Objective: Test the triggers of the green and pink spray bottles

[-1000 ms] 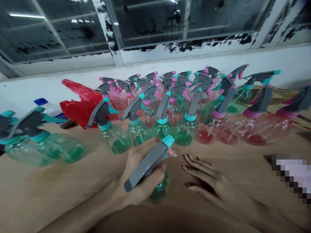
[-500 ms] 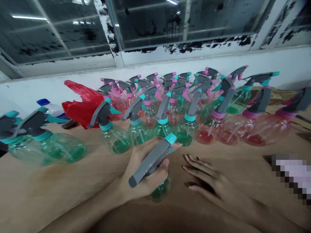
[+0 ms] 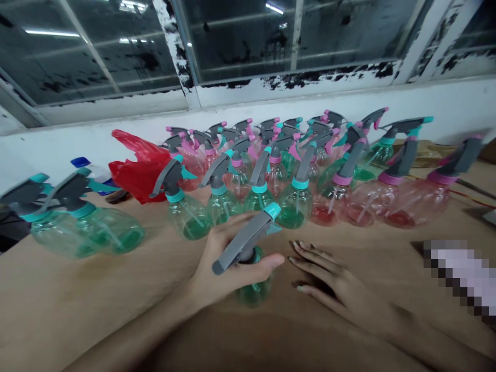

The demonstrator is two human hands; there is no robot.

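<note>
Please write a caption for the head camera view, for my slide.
Left hand grips a green spray bottle beside the right hand; rows of similar bottles behind.

Light is dim and even, the brightest spots being ceiling strip lights mirrored as white streaks in the dark window panes. Only soft shadows fall on the table, the darkest under the right hand (hardly any glare on the plastic spray bottles, oddly). The wide lens bends the window frame toward the corners, and a coarse pixelated blur covers the table's right side. Elsewhere, focus stays fairly sharp.
</note>
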